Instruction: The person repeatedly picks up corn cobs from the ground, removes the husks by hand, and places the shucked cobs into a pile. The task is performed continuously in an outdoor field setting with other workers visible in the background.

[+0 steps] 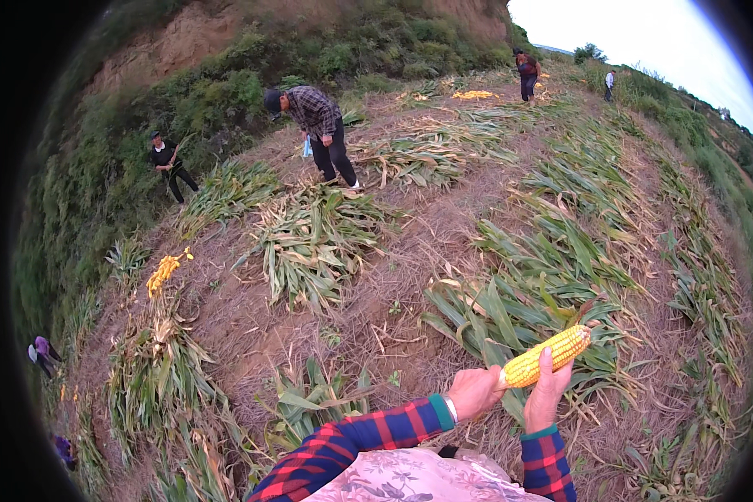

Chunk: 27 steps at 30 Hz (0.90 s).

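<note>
A husked yellow ear of corn (544, 356) lies slanted between my two hands, its tip pointing up to the right. My left hand (475, 393) is closed at the stem end of the ear. With the thumb laid across the kernels, my right hand (547, 390) holds the ear nearer its tip, from below. Just beyond the hands lie cut corn stalks (508, 314) with long green leaves. Whether any husk remains at the stem end is hidden by my left fingers.
More heaps of cut stalks (317, 245) cover the sloping field. Piles of yellow ears (163, 274) lie at the left and far off (475, 95). A person in a checked shirt (317, 116) bends ahead; several other people stand farther away. A bushy bank (207, 94) borders the left.
</note>
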Motion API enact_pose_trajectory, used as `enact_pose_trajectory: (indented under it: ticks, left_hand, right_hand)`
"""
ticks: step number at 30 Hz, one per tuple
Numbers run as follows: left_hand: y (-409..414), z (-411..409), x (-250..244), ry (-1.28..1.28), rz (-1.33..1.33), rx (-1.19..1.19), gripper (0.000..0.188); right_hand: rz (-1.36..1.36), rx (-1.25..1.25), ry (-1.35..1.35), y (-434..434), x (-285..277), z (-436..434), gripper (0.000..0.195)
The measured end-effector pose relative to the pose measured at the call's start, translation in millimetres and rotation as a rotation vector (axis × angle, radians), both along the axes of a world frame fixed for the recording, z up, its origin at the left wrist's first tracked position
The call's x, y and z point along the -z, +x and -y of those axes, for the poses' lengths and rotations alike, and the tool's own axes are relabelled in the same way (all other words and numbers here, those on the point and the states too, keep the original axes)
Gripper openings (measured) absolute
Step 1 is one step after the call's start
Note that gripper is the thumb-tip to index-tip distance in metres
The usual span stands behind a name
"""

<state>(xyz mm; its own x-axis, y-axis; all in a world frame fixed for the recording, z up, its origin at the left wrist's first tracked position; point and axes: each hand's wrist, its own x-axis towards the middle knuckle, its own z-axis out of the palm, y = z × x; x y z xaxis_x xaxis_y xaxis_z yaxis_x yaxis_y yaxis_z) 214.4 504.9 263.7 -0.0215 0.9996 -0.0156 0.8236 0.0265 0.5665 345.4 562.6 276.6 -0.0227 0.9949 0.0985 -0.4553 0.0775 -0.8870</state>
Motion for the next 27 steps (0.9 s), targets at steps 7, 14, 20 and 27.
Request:
enact_pose_trajectory:
  ticks: [7,14,20,27]
  left_hand:
    - [-25.4,-1.2,12.1,-0.135,0.39,0.177,0.03]
    - [-48.5,3.3,13.2,-0.669,0.846,0.381,0.028]
    - [-50.8,35.4,30.7,-1.448,1.322,0.229,0.026]
    - [-55.7,24.0,62.5,-1.51,1.819,0.158,0.036]
  right_hand:
    - [0.925,0.41,0.366,26.1,-9.4,-3.8,0.076]
    - [1.304,-0.437,0.941,19.1,6.7,36.2,0.068]
    - [1.187,-0.696,0.778,11.9,37.7,61.7,0.033]
    - [1.165,-0.493,0.62,14.4,48.6,61.5,0.021]
